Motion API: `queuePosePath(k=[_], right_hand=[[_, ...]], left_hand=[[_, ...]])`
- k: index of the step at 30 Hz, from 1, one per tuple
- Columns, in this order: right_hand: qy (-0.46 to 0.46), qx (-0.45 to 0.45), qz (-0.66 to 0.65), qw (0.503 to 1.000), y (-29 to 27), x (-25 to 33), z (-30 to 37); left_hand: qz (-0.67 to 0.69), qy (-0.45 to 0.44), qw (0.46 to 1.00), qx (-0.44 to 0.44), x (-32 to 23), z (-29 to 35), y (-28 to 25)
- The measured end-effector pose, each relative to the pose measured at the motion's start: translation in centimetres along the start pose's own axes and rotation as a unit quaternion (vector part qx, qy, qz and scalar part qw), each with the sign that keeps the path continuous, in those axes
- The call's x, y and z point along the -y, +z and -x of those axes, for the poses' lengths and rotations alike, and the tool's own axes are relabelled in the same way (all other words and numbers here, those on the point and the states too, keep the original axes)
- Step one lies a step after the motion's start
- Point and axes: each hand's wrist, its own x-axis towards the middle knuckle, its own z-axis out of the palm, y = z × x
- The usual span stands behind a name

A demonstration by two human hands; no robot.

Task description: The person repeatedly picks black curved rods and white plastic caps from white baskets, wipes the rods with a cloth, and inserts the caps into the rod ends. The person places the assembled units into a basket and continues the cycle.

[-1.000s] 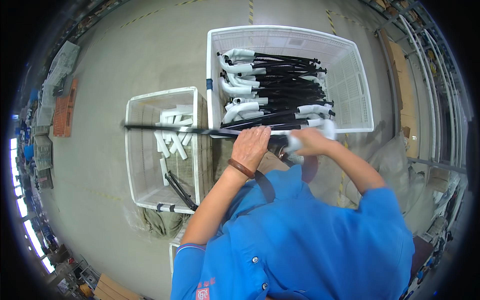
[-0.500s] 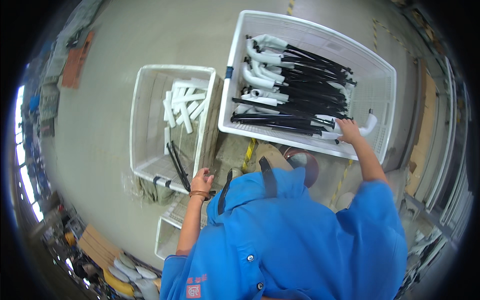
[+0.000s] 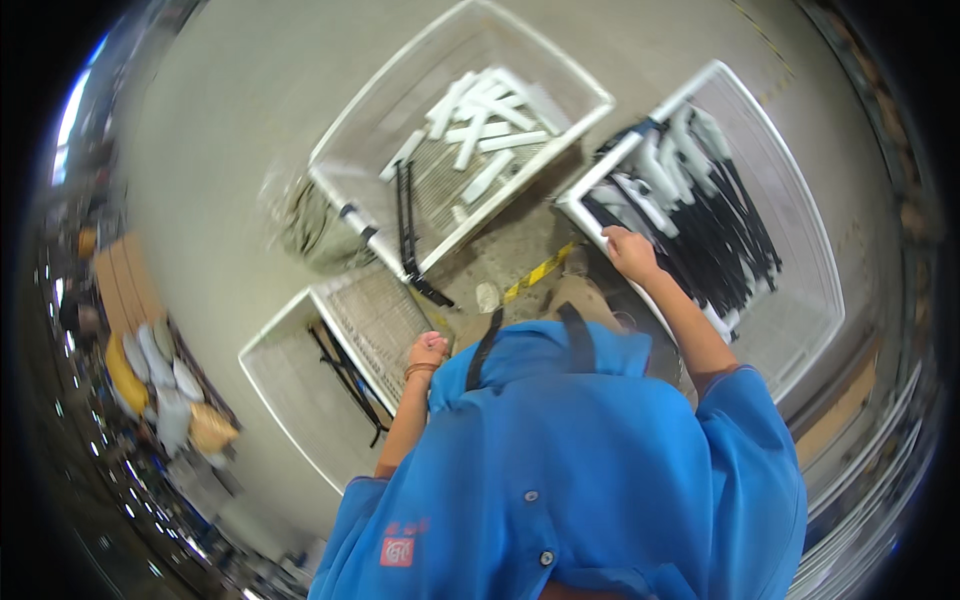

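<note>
My left hand hangs beside my waist, fingers curled, with nothing visible in it. It is nearest the lower left crate, where several thin black bars lie. My right hand is closed, with no object showing, over the near left edge of the right-hand crate. Inside that crate lie many black tubes with white-wrapped curved ends. In front of me, the middle white crate holds white foam-like strips and a pair of black bars leaning over its near corner.
Yellow-black floor tape runs between the crates near my feet. A crumpled greyish sack sits against the middle crate's left side. Cardboard and several bags lie at the far left. Long metal bars line the lower right.
My view and body have turned left, so the crates appear shifted right. My right hand has let go of a white-wrapped tube end and come back toward me; my left hand's fingers have curled in.
</note>
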Motion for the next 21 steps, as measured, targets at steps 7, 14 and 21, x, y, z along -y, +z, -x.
queuePosePath(k=[7, 14, 21], right_hand=[[-0.036, 0.266, -0.096, 0.959, 24.3, 20.9, -10.3], [0.261, 0.294, -0.169, 0.904, 45.5, 26.5, -11.7], [0.094, -0.095, -0.074, 0.988, 30.5, 27.7, -15.2]], left_hand=[[0.235, -0.148, 0.958, -0.066, 10.8, 3.6, -5.7], [0.362, -0.277, 0.881, -0.128, 21.4, 12.9, -6.9], [0.363, -0.304, 0.876, -0.092, 27.3, 13.6, -7.3]])
